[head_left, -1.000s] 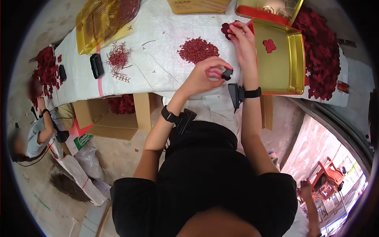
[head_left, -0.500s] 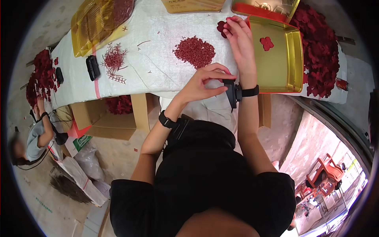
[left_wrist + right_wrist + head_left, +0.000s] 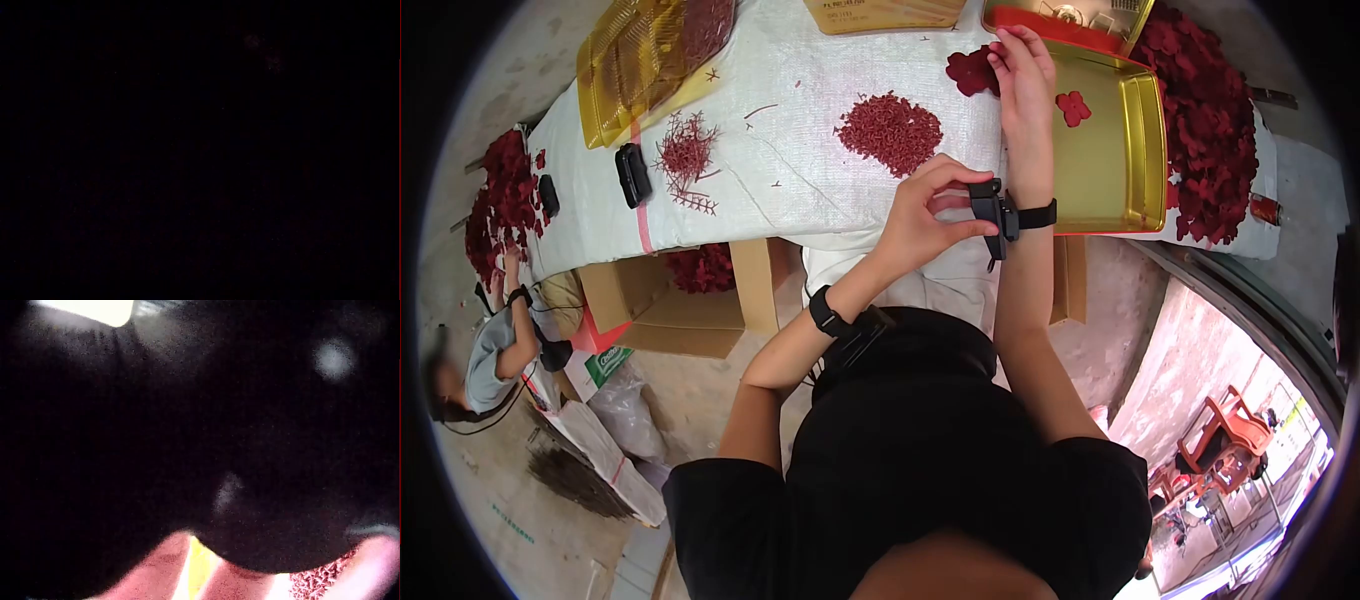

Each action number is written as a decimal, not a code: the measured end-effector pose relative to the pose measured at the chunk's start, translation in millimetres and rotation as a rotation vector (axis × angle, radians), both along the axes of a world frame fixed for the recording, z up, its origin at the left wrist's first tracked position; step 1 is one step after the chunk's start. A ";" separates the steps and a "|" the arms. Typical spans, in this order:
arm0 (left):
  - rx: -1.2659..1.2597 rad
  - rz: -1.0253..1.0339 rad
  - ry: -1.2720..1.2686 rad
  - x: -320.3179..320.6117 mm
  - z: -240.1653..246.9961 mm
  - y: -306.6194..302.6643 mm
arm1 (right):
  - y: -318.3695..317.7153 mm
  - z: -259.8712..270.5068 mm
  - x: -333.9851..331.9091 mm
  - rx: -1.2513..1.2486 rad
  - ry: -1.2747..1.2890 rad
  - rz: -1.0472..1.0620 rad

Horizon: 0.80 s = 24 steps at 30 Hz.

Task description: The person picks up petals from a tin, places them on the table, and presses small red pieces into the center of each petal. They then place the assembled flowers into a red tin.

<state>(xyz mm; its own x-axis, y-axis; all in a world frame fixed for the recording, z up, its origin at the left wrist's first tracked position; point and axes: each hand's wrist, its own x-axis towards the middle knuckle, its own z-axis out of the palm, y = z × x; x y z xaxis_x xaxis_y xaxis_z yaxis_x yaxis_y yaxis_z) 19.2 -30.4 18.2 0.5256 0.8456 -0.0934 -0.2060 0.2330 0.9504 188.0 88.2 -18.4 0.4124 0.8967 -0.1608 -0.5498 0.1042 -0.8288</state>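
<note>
In the head view my left hand (image 3: 920, 222) pinches the black wrist camera (image 3: 992, 218) strapped to my right wrist, thumb below and fingers above. My right hand (image 3: 1028, 95) is raised over the near-left edge of the gold tin (image 3: 1145, 150), its fingers loosely bent. Dark red flower pieces (image 3: 970, 72) lie on the white cloth beside its fingertips. Inside the tin is one red flower piece (image 3: 1073, 108). The left wrist view is almost black. In the right wrist view a dark shape blocks most of the picture, with blurred fingers (image 3: 150, 572) along the bottom.
On the white cloth (image 3: 785, 110) lie a pile of small red bits (image 3: 890, 132), a tangle of red stems (image 3: 685, 150), a black case (image 3: 632, 175) and clear amber trays (image 3: 635, 70). Red flower pieces (image 3: 1215, 130) heap at right. A cardboard box (image 3: 690, 320) stands below; another person (image 3: 490, 350) is at left.
My left hand has moved right onto the wrist camera, leaving the small black piece it pinched out of sight. My right hand's fingers have loosened and shifted slightly right, away from the red flower pieces.
</note>
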 end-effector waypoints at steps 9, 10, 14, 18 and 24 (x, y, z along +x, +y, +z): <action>-0.047 0.111 -0.074 9.1 -13.9 -12.3 | 9.4 -8.0 -9.2 -0.037 -0.053 -0.074; 0.007 0.122 -0.057 9.9 -15.6 -12.1 | 10.6 -10.1 -8.9 -0.041 -0.055 -0.078; 0.048 0.165 0.048 11.2 -14.0 -9.5 | 14.4 -16.3 -10.1 -0.050 -0.121 -0.065; -0.121 0.267 -0.025 15.5 9.9 -7.3 | 15.9 -18.4 -10.6 -0.044 -0.148 -0.053; -0.031 0.227 0.098 8.2 -2.4 -9.4 | 16.2 -17.7 -9.6 -0.061 -0.143 -0.029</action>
<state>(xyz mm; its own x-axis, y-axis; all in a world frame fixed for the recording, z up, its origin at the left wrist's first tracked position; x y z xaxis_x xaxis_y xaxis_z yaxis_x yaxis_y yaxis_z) 27.4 -39.8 15.8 0.3095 0.9369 -0.1627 -0.1634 0.2209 0.9615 178.5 104.4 -36.2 0.4607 0.8744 -0.1521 -0.4230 0.0657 -0.9037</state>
